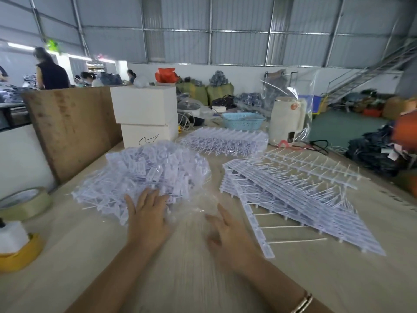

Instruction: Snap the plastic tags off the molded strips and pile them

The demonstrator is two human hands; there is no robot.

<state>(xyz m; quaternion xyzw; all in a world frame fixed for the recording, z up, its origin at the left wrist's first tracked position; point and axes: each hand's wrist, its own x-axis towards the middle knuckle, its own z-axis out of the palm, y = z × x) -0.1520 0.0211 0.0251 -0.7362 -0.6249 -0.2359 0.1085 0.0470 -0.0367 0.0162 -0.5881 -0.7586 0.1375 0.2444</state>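
Meanwhile, flat left hand (147, 213) steadies the tag pile (144, 170) as empty right hand (228, 233) reaches toward nearby strips (293, 199).

Your left hand (147, 213) lies flat, fingers straight, on the near edge of the tag pile (144, 172), which sits on clear plastic sheet (203, 199) at the table's (180, 279) middle. Your right hand (228, 236) is blurred, fingers spread, on or just over the table beside the sheet. Strips (293, 199) are stacked toward the right edge; a second stack (225, 141) lies farther back. Tape roll (24, 203) sits at the left edge.
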